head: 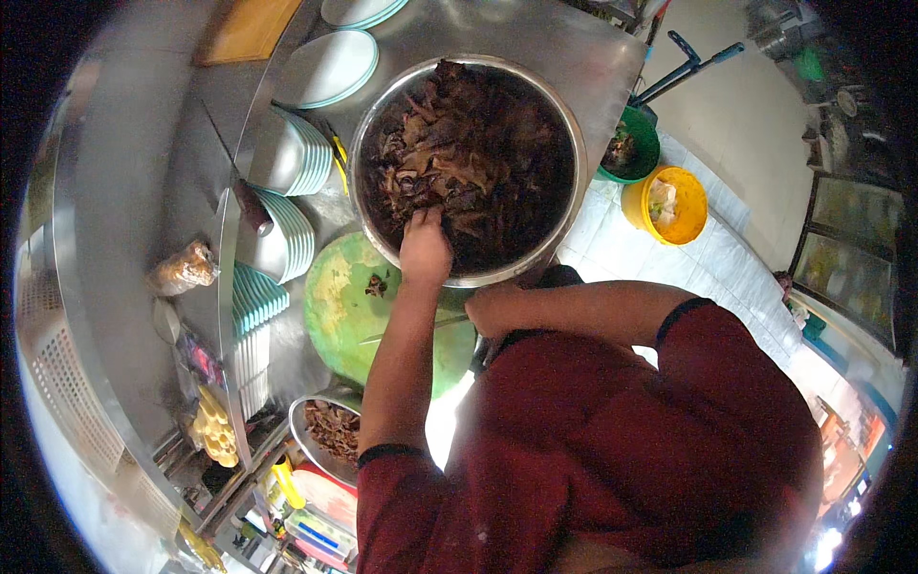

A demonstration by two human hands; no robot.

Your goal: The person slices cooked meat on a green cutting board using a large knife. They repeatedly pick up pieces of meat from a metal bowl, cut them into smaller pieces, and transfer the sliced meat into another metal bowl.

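Observation:
A large round metal bowl (582, 154) heaped with dark brown cooked meat (466, 158) stands on the steel counter. My left hand (427, 247) reaches over its near rim, fingertips in the meat; whether they grip a piece is hidden. Below the bowl lies a round green cutting board (333, 316), worn pale in places, with a small dark meat scrap (376, 285) on it. Close to the bowl's near rim, my right hand (495, 308) is closed around a knife (409, 330). The knife's blade extends left over the board, partly behind my left forearm.
Stacked plates (283, 237) line the counter's left side, beside a yellow-handled tool (339, 161). A dark-handled pointed tool (251, 208) rests at the shelf edge. Lower left, a metal container (295, 423) holds cut meat. Green (649, 143) and yellow buckets (685, 226) stand to the right.

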